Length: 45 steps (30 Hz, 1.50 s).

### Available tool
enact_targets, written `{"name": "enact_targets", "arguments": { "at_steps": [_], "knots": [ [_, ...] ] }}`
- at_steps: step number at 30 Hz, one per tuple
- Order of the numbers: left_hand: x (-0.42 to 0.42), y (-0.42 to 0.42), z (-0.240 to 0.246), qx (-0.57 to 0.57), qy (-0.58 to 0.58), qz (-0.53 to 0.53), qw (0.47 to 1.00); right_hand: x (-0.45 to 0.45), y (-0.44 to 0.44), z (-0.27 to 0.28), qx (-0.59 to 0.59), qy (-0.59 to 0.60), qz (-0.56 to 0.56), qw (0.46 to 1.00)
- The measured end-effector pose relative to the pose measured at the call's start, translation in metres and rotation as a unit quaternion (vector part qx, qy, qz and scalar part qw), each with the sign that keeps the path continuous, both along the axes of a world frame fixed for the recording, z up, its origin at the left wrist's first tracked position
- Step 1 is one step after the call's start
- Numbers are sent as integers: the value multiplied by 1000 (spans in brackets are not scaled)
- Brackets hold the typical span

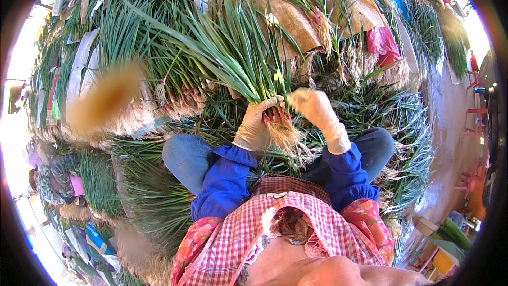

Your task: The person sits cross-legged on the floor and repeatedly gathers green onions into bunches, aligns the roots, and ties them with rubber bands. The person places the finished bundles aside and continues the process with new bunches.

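Note:
A bunch of green onions [242, 67] with reddish stem bases stands in my gloved left hand [254, 121], which is wrapped around the lower stems. Its leaves fan up and away to the left, and its pale roots [285, 134] hang below my fingers. Just right of the stems is my gloved right hand [313, 105], blurred and with curled fingers. Whether that hand pinches anything is hidden. Loose green onions [373, 115] cover the floor under and around my hands, between and beyond my knees.
Ahead lie heaps of green onions, partly under a brown sheet [285, 24] and a pink plastic piece [383, 45]. More bundles [154, 186] lie at my left, where another person [55, 178] is in view. Smooth floor [448, 103] and pink stools [474, 135] are at the right.

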State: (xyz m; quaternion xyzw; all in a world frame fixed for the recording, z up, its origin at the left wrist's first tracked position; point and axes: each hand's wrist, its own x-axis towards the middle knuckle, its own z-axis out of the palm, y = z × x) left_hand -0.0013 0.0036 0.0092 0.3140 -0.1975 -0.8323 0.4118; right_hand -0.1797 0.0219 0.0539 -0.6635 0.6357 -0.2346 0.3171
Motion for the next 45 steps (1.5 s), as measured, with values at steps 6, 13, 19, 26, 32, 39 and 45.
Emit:
{"name": "enact_targets", "arguments": {
  "at_steps": [6,13,19,26,32,39,45],
  "knots": [
    [6,12,3,-15,-110,26,994,33,-17,-16,-163,101,-3,981],
    [26,24,-5,-15,-67,3,998,25,-5,-30,-102,-463,-223,852],
    [54,33,15,-1,-183,6,983,30,19,11,-49,-179,31,982],
    [66,30,24,0,-190,-85,978,-48,24,-48,166,261,-83,947],
    [58,40,11,21,-128,-115,985,1,4,-113,164,-253,-115,947],
    [39,54,-3,-19,-69,-105,992,41,37,-38,-108,0,-65,992],
    [36,58,-9,62,-55,-53,995,39,50,-24,-72,-372,-282,881]
  ]
}}
